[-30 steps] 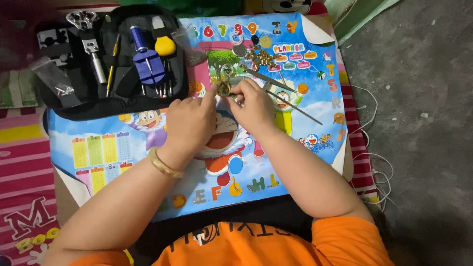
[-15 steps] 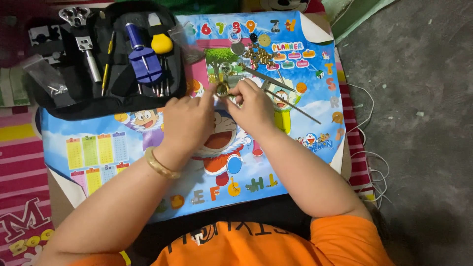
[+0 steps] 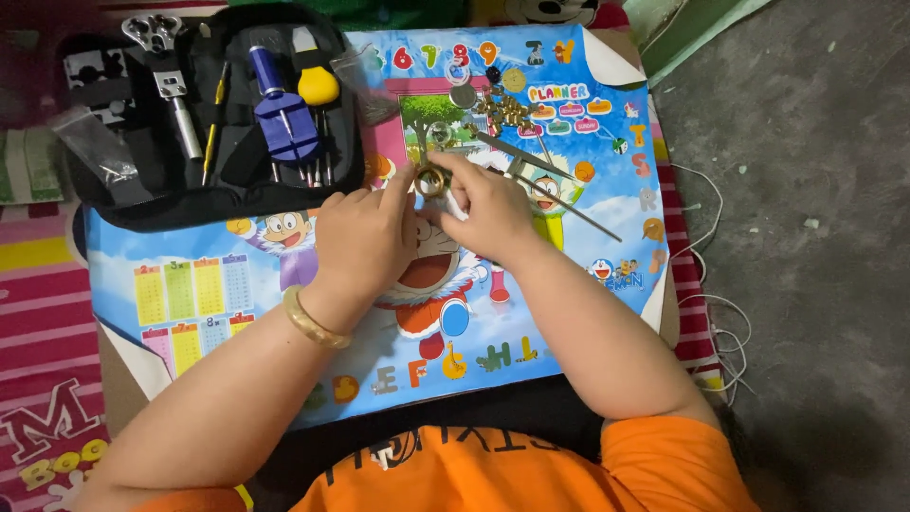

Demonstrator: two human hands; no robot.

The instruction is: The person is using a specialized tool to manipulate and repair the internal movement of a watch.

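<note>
I pinch a small round watch case (image 3: 429,180) between both hands, left hand (image 3: 365,237) and right hand (image 3: 488,210), near the table's far edge beside tweezers (image 3: 531,169).

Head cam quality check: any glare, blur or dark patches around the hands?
Head view: even, soft light, no hard shadows; left hand and right hand sharp, as is the small gold ring part they pinch; faint sheen on the glossy cartoon mat; the black tool case reads dark, upper left corner murky.
</note>
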